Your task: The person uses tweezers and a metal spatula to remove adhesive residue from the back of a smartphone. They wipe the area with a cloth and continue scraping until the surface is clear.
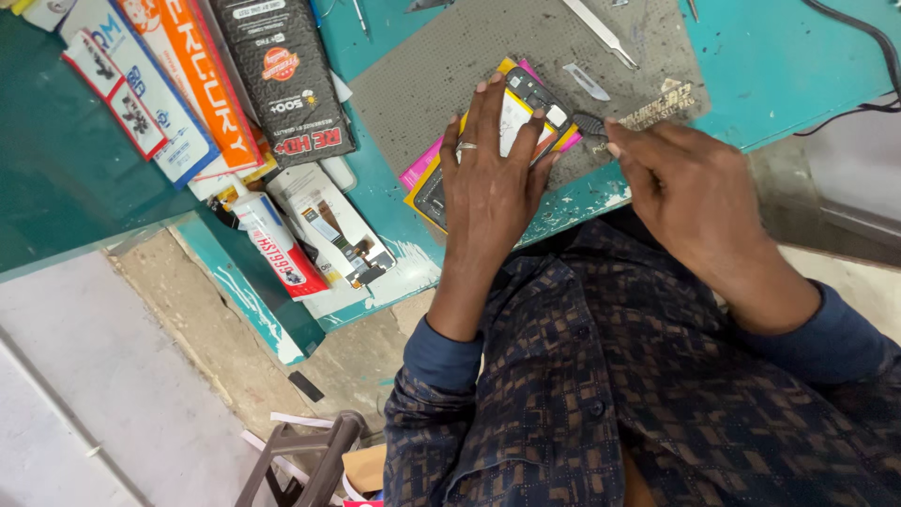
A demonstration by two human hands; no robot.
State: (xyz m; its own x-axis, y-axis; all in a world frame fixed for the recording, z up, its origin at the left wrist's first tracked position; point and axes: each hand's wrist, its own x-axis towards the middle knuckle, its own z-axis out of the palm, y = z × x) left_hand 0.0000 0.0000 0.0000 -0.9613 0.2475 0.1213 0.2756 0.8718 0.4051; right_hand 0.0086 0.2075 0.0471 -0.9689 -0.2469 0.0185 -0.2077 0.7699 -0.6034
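Observation:
An opened phone (531,105) with a yellow and pink frame lies on a grey work mat (441,66). My left hand (488,178) presses flat on it, fingers spread, a ring on one finger. My right hand (680,183) grips a small dark-handled tool (589,123) whose tip touches the phone's right edge. Most of the phone's body is hidden under my left hand.
A loose blade (587,82) and metal tweezers (601,31) lie on the mat's far side. Several packaged boxes (282,75) and a glue tube (272,246) sit at the left on the teal table (798,56). A black cable (868,38) runs at the right. A stool (300,451) stands below.

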